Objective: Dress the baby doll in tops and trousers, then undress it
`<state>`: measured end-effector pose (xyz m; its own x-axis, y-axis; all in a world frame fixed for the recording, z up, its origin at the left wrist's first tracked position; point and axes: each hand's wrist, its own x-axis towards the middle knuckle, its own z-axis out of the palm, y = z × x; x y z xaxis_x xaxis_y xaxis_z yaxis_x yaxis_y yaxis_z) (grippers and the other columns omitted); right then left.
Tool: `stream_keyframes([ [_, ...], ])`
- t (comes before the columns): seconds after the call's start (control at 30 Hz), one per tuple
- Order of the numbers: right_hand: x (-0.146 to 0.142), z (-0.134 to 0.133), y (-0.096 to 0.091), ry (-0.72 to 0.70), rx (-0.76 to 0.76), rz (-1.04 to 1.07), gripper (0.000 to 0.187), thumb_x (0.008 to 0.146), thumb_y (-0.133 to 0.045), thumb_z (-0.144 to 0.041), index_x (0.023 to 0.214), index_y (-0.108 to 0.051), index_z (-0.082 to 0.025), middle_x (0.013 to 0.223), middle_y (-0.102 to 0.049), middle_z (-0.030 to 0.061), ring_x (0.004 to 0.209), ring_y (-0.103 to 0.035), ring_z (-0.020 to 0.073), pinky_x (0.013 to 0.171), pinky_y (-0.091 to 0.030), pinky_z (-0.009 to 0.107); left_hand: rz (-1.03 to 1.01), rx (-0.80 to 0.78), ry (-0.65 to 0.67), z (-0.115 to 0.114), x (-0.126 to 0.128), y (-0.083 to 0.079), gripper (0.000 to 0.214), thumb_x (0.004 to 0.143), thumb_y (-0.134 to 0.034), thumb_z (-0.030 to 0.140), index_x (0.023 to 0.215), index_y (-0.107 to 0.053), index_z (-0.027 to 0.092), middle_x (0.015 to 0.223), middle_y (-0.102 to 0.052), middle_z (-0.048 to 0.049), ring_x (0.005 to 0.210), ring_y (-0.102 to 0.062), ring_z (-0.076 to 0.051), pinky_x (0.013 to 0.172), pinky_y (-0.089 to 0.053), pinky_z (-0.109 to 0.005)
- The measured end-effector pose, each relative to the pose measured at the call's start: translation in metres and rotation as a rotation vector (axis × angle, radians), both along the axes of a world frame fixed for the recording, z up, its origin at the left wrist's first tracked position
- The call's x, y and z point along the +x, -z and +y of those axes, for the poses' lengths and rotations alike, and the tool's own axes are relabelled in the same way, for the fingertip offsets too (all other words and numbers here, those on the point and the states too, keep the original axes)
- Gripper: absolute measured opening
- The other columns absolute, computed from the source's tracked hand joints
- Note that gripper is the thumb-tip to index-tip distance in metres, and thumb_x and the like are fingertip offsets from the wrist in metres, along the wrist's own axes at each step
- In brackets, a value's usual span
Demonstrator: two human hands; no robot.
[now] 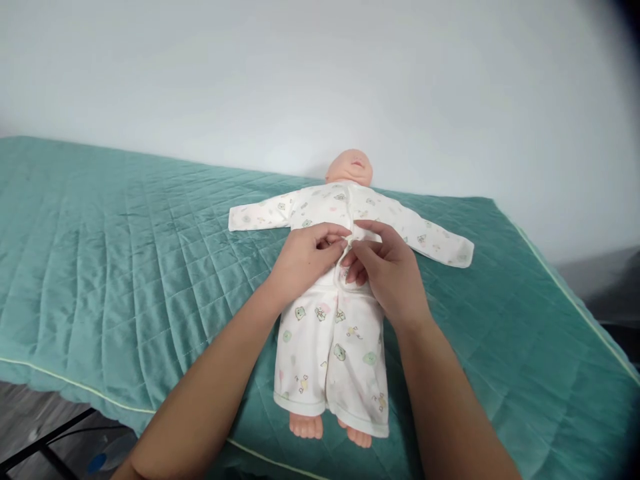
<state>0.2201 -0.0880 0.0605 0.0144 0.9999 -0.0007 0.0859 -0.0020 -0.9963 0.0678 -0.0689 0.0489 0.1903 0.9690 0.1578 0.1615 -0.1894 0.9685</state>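
Observation:
A baby doll [350, 167] lies on its back, its head toward the wall and its bare toes toward me. It wears a white baby jacket [320, 200] with small animal prints and long sleeves spread to both sides, over matching pants [305, 340]. At the jacket's front opening, my left hand [313, 257] pinches the cloth edge between thumb and fingers. Right beside it, my right hand [387, 263] also grips the jacket's edge, its fingertips almost meeting those of the left. Whatever fastener lies between the fingertips is hidden.
A green quilted cover [150, 267] with pale piping is spread under the doll. A white wall [250, 80] rises behind it. At the lower left, a dark metal bar [50, 440] and a grey floor [25, 413] show beyond the cover's edge.

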Motion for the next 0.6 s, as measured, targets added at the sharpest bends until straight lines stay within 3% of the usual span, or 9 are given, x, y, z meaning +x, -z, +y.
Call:
stream_keyframes([
  [0.2,-0.0015,-0.0012,0.0014,0.019,0.019,-0.008,0.038,0.084,-0.064,-0.03,0.121,-0.058,-0.022,0.068,-0.068,-0.0038,0.049,-0.059,0.0105,0.048,-0.045,0.023,0.046,0.041,-0.002,-0.0014,0.0003,-0.0047,0.018,0.089,-0.059,0.025,0.099,-0.074,0.02,0.08,-0.07,0.0002,0.073,-0.06,-0.011,0.07,-0.048,-0.025],
  [0.4,0.0002,-0.003,0.0039,0.031,0.089,0.012,0.031,0.087,-0.062,-0.029,0.118,-0.059,-0.024,0.07,-0.067,-0.004,0.05,-0.059,0.0108,0.049,-0.045,0.024,0.098,0.085,-0.039,-0.0033,0.0018,-0.0045,0.015,0.09,-0.058,0.029,0.083,-0.067,0.019,0.073,-0.065,0.0013,0.068,-0.056,-0.011,0.065,-0.045,-0.024],
  [0.6,0.0022,-0.0054,0.0093,0.217,0.301,-0.059,0.017,0.093,-0.057,-0.034,0.107,-0.062,-0.026,0.086,-0.07,0.0011,0.056,-0.062,0.0128,0.053,-0.049,0.028,0.088,0.103,-0.078,-0.0031,0.0019,-0.0019,0.021,0.093,-0.054,0.029,0.099,-0.073,0.022,0.081,-0.07,0.0005,0.071,-0.06,-0.012,0.067,-0.048,-0.025],
])
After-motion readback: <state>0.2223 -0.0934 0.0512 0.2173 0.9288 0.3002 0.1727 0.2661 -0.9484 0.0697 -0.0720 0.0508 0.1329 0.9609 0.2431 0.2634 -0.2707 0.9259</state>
